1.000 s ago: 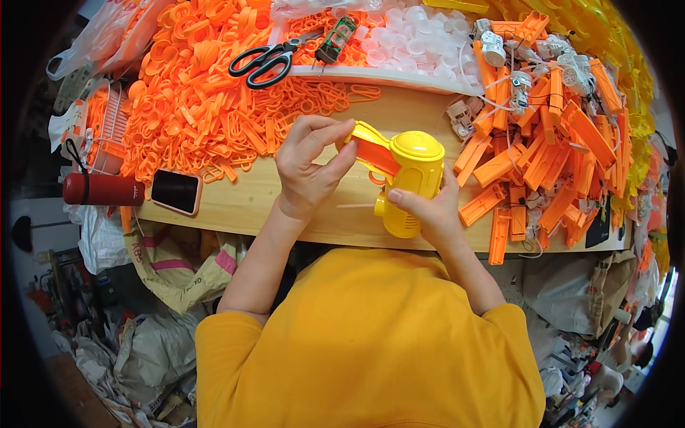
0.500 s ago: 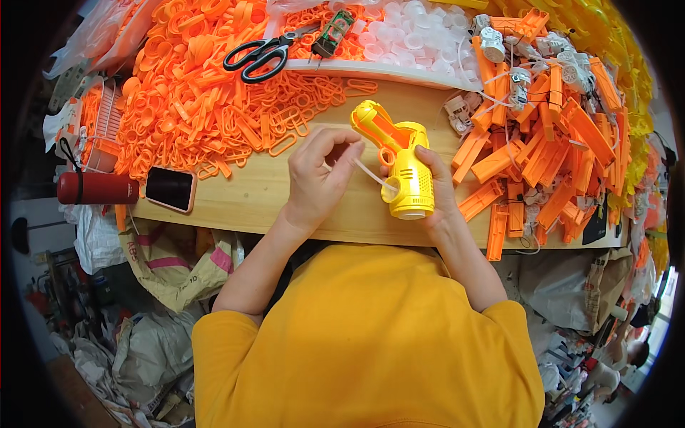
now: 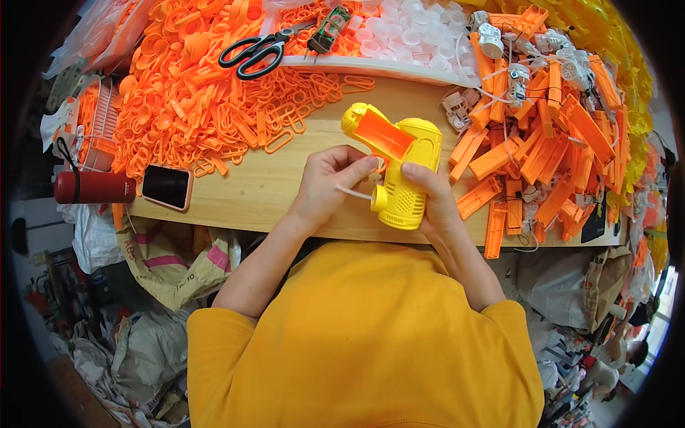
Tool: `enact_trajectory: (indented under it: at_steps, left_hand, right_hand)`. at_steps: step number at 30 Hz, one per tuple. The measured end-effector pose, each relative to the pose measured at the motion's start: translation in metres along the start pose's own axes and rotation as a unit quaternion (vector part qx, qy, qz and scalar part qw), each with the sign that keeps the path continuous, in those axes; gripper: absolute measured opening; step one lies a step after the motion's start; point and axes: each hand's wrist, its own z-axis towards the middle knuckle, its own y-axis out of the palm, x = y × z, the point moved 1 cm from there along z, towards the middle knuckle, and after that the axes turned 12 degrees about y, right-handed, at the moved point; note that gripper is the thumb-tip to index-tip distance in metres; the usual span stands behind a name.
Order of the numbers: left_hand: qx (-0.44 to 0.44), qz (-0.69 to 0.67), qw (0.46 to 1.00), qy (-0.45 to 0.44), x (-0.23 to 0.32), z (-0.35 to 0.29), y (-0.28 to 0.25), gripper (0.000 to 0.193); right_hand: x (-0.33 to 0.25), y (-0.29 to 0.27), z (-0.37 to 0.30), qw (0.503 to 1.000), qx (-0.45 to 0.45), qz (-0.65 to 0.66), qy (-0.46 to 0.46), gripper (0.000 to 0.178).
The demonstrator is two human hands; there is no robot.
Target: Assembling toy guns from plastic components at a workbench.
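My right hand (image 3: 437, 196) is wrapped round a yellow plastic toy bubble gun (image 3: 405, 203), thumb on its vented side. The toy's handle part, with an orange lining (image 3: 385, 135), points up and to the left. From a round yellow spout on its left side, a thin whitish tube (image 3: 353, 192) sticks out toward my left palm. My left hand (image 3: 322, 184) is closed, thumb and forefinger pinched at a small orange ring (image 3: 379, 163) beside the toy's body. The fingertips partly cover that ring.
Loose orange parts (image 3: 207, 93) heap at the left, with black-handled scissors (image 3: 253, 53) and a small green circuit piece (image 3: 330, 30) above. White cups (image 3: 410, 36) fill a tray. Orange housings with wires (image 3: 549, 143) pile at the right. A phone (image 3: 167, 187) and red flask (image 3: 96, 187) lie left.
The toy has turned so its vented side and orange lining show more. My left hand has moved right and down, from the tube's end to the orange ring.
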Motion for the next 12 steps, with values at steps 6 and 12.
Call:
enact_trajectory:
  at_steps: [6, 12]
  left_hand:
    - [0.008, 0.0, 0.999, 0.037, 0.013, -0.002, 0.016, 0.014]
    - [0.066, 0.24, 0.91, 0.331, 0.017, 0.005, -0.005, 0.013]
  right_hand:
    - [-0.006, -0.008, 0.009, 0.997, -0.059, 0.054, 0.016, 0.055]
    - [0.003, -0.02, 0.014, 0.966, -0.158, 0.181, 0.098, 0.057]
